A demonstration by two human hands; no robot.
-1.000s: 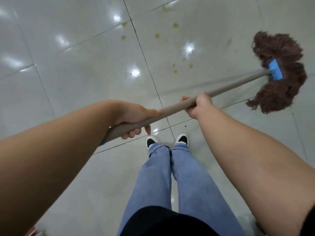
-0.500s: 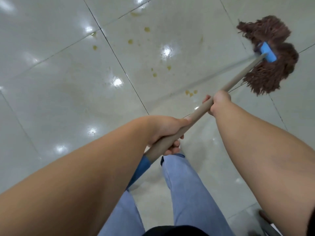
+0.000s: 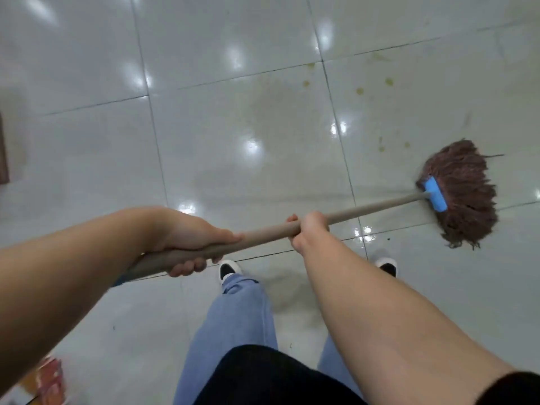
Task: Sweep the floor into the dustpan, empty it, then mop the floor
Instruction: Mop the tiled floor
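Note:
A mop with a tan wooden handle [image 3: 371, 207] runs from lower left to the right. Its brown string head [image 3: 464, 191], clipped in a blue holder [image 3: 436, 194], lies on the glossy white tile floor [image 3: 248, 118] at the right. My left hand [image 3: 190, 241] grips the handle near its upper end. My right hand [image 3: 306, 228] grips it further down, about midway. Small yellow-brown stains [image 3: 360, 90] dot the tiles beyond the mop head.
My legs in blue jeans [image 3: 242, 314] and black-and-white shoes [image 3: 229, 268] stand just below the handle. A dark brown edge [image 3: 3, 153] shows at the far left. A blurred red and orange object [image 3: 49, 378] lies at the bottom left corner.
The mop head has swung from the upper right down to the right middle, across the stained tile. Both hands keep their grip, and my feet have stepped apart.

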